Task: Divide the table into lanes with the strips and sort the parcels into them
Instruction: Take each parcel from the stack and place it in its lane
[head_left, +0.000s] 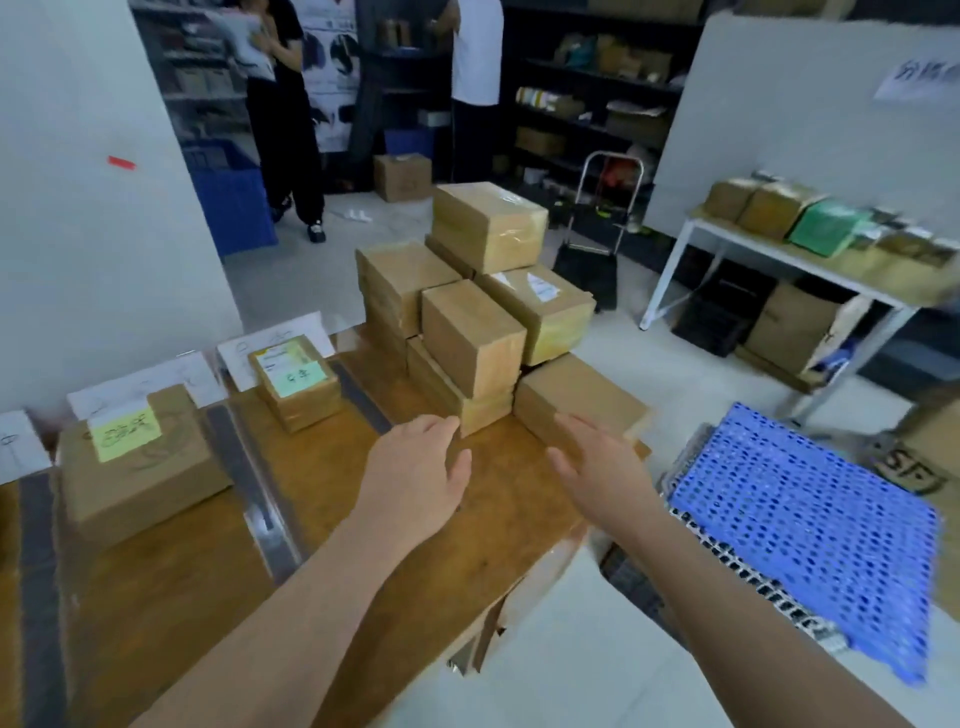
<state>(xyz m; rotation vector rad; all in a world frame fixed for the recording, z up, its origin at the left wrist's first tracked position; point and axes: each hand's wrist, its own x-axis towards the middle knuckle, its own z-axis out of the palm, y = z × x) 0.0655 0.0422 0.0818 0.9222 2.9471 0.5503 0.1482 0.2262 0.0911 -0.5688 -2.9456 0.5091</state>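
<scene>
A stack of several brown cardboard parcels stands at the far right end of the wooden table. My left hand and my right hand hover with relaxed fingers in front of the lowest parcels; the right one is over a low parcel at the table's right edge. Dark strips lie across the table and split it into lanes. One lane holds a parcel with a yellow note, another a parcel with a green note.
White paper sheets lie along the table's far edge. A blue perforated pallet leans to the right of the table. A second table with parcels stands at the back right. Two people stand by shelves beyond.
</scene>
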